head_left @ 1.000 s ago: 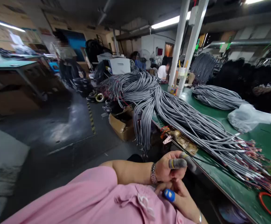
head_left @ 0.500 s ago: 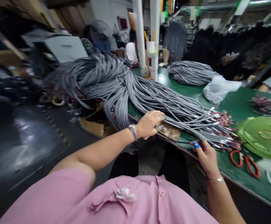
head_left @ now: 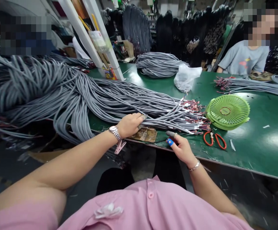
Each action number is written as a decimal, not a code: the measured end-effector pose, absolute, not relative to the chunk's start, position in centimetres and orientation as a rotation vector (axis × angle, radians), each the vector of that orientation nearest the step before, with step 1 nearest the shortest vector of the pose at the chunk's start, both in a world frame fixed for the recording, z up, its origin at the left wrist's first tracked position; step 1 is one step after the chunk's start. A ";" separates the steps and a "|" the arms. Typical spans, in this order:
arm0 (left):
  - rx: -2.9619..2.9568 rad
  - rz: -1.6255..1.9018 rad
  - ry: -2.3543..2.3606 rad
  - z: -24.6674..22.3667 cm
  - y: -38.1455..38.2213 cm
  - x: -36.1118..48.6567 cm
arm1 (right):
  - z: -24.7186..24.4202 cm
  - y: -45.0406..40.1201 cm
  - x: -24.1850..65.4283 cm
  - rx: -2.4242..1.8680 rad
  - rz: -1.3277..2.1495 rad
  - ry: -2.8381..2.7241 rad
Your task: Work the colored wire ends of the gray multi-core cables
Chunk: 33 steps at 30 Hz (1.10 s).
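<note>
My left hand (head_left: 131, 125) is closed over grey cables at the near edge of a large cable bundle (head_left: 119, 95), thumb below and fingers on top. The bundle lies along the table, its stripped ends with red and dark wires (head_left: 196, 111) towards the right. My right hand (head_left: 182, 147) is just in front of those ends, thumb and index finger apart; blue tape wraps the thumb and a grey cover the index fingertip. A thin dark strand (head_left: 154, 142) runs along the table edge towards that thumb. Beneath my left hand lies a worn brown piece (head_left: 147, 134).
Orange-handled scissors (head_left: 214, 140) and a green basket-like fan (head_left: 227, 111) are on the green table (head_left: 260, 150) at right. Behind are a coiled cable bundle (head_left: 159, 64), a plastic bag (head_left: 186, 76) and white posts (head_left: 105, 41). A person (head_left: 245, 59) is across the table.
The view has turned to the right, bringing the person across the table into view. My left hand stays on the cables; my right hand remains near the wire ends, its thumb and index finger apart.
</note>
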State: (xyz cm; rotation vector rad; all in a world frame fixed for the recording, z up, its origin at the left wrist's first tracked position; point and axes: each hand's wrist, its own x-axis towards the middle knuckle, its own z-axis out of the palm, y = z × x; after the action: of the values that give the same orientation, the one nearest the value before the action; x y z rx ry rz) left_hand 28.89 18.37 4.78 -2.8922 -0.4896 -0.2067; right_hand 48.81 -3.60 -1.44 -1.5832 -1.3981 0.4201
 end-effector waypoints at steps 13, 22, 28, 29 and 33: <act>-3.013 -0.287 -0.618 6.6 18.6 31.7 | -1.3 -3.7 48.8 -1.608 0.346 -1.473; -2.963 -0.098 -0.698 5.5 14.8 37.8 | -1.6 -3.6 48.8 -1.601 0.332 -1.457; -3.000 -0.259 -0.820 6.8 14.9 37.5 | -1.7 -3.6 48.9 -1.571 0.364 -1.436; -3.023 -0.350 -0.865 7.5 15.1 37.0 | -1.8 -3.6 48.9 -1.559 0.366 -1.437; -3.168 -1.161 -0.950 12.2 15.9 32.4 | -1.9 -3.4 49.1 -1.531 0.387 -1.431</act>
State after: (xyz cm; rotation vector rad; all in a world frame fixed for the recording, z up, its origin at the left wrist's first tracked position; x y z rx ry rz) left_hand 32.37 15.87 12.17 -3.1685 -0.9504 -1.1610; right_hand 49.09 -3.40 -1.89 -1.5312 -1.4313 0.3874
